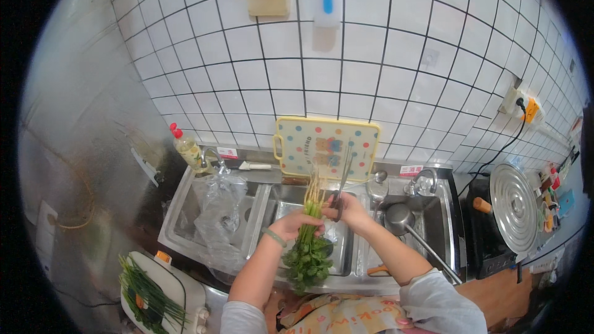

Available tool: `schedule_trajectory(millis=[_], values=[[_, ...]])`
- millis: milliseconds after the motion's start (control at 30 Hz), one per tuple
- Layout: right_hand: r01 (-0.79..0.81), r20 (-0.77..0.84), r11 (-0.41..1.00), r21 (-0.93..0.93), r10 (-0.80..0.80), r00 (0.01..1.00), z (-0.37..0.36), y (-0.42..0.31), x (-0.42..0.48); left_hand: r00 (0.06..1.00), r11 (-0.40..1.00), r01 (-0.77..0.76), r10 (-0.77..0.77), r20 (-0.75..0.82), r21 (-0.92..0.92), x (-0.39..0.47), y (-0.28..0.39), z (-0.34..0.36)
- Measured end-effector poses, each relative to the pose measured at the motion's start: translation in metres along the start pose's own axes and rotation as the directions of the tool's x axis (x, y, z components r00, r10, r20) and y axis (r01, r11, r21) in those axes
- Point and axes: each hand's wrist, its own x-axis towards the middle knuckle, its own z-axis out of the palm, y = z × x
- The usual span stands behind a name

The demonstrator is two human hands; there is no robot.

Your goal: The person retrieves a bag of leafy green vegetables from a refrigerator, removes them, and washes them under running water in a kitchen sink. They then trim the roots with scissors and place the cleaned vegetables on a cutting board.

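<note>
My left hand point(297, 226) grips a bunch of cilantro point(307, 260) around its stems, over the middle basin point(344, 257) of a stainless steel sink. The leaves hang toward me and the pale root ends point at the wall. In my right hand point(347, 211) is a pair of scissors point(345, 174), blades pointing up and away, just right of the stems. My right fingers are close to the stems; whether they touch is hard to tell. A green bangle point(274, 236) circles my left wrist.
A clear plastic bag point(222, 222) lies in the left basin. A ladle point(401, 220) rests in the right basin, its handle over the front edge. Behind stands a patterned cutting board point(297, 141). Chives point(153, 287) lie on a white appliance point(192, 290); a lidded pot point(513, 208) stands right.
</note>
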Motion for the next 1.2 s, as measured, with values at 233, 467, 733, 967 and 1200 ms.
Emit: schedule_trajectory(millis=[233,467,733,967,1200], values=[[-0.026,-0.060,0.990,0.136,0.034,0.998,-0.032,0.008,0.008,0.996,0.998,-0.027,0.022,-0.084,-0.053,0.019,-0.017,-0.010],[0.086,-0.030,0.991,-0.106,-0.089,0.996,-0.026,0.005,0.013,0.993,0.998,0.023,-0.030,-0.111,-0.066,0.019,-0.013,0.006],[0.093,0.127,0.996,-0.016,-0.090,0.988,-0.023,0.022,0.020,0.992,0.992,0.091,-0.098,-0.081,-0.088,0.029,-0.026,0.005],[-0.064,0.051,0.998,0.019,0.063,0.997,-0.023,0.043,0.018,0.959,0.961,0.277,-0.276,-0.057,-0.001,0.032,-0.033,-0.013],[0.015,-0.292,0.967,0.253,0.061,0.955,-0.021,0.060,0.016,0.963,0.968,0.118,-0.058,-0.263,0.221,0.025,-0.023,0.007]])
